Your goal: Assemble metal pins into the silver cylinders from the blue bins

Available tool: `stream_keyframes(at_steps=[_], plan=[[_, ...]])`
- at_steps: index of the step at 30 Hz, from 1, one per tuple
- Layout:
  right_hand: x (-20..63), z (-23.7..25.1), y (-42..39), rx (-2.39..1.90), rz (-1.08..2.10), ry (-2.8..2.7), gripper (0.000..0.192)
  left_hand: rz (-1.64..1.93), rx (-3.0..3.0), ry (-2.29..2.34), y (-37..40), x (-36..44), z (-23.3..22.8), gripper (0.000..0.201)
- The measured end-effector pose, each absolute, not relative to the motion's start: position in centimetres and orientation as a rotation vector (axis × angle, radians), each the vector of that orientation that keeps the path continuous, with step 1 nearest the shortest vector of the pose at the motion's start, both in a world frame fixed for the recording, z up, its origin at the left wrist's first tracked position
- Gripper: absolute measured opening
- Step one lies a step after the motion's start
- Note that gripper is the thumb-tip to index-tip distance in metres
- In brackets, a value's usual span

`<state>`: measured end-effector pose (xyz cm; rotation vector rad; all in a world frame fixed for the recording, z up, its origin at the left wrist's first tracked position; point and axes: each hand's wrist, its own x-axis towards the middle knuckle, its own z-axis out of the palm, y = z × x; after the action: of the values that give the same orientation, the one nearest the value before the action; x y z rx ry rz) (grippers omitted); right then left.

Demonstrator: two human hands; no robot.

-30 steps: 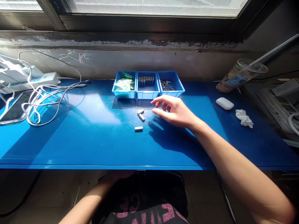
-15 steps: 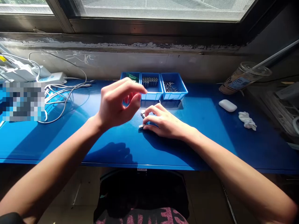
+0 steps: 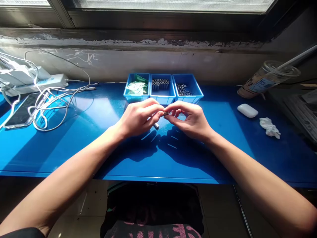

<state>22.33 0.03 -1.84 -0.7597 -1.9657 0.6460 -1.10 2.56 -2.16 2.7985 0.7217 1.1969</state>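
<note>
Nearside of the middle bin (image 3: 162, 100), our left hand (image 3: 138, 118) and right hand (image 3: 193, 119) both pinch one small metal piece (image 3: 165, 113)!

Sunlight (image 3: 97, 107) patches the blue counter (image 3: 56, 152). Behind it, a grey wall (image 3: 138, 62) with peeling paint (image 3: 158, 43) meets a dark-framed window (image 3: 173, 5); the floor (image 3: 86, 201) lies mostly shaded.

Blue table (image 3: 49, 145): three bins (image 3: 165, 99) side by side at back, metal piece (image 3: 156, 126) (partly hidden) in front of them. Left: strip (image 3: 53, 80), phone (image 3: 22, 114), tangled cables (image 3: 58, 95) partly over it. Right: cup (image 3: 259, 84), white case (image 3: 247, 110), crumpled tissue (image 3: 269, 128) near the case.
</note>
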Motion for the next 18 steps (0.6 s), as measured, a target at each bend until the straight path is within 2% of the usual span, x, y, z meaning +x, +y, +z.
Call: stream_keyframes(at_steps=[5,14,18], plan=[[22.35,-1.88,0.25,-0.755,0.658,-1.913,0.018,1.084,2.768,0.71,2.72,-1.38,-2.2,0.021],[22.24,-2.06,-0.11,-0.763,0.803,-1.785,0.032,1.216,2.654,0.689,2.58,-0.83,-2.27,0.01],[22.36,-1.63,-0.23,-0.847,0.782,-1.798,0.02,1.292,2.621,0.682,2.54,-0.79,-2.36,0.013]])
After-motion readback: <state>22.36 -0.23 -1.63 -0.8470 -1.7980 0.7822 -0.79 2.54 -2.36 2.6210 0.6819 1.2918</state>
